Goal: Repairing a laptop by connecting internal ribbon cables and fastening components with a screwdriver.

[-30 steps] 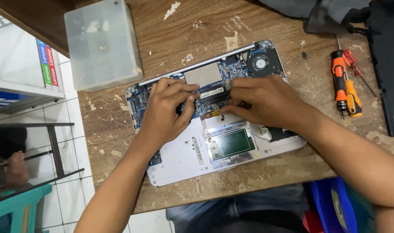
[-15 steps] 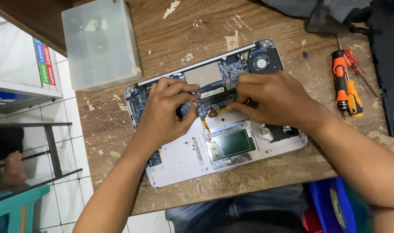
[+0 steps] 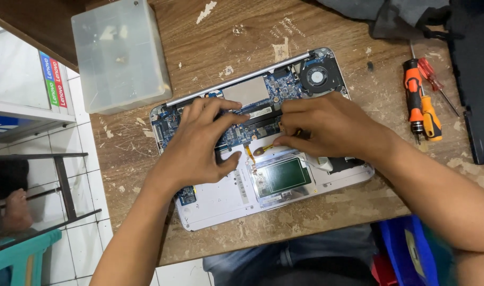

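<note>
While the opened laptop (image 3: pixel 263 159) lies on the worn wooden table (image 3: pixel 210 42), the left hand (image 3: pixel 197 145) rests on its blue circuit board (image 3: pixel 226 119), fingers spread and holding nothing. The right hand (image 3: pixel 327 124) pinches at the board's middle; the pinched part is hidden. Farther back lie an orange screwdriver (image 3: pixel 419 100) and a translucent plastic box (image 3: pixel 120 53).

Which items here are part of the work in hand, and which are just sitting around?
In use:
- opened laptop, its circuit board exposed
- left hand on the board
- right hand on the board

Lying about:
- clear plastic box
- orange screwdriver
- red screwdriver
- dark cloth
- wooden table
</note>
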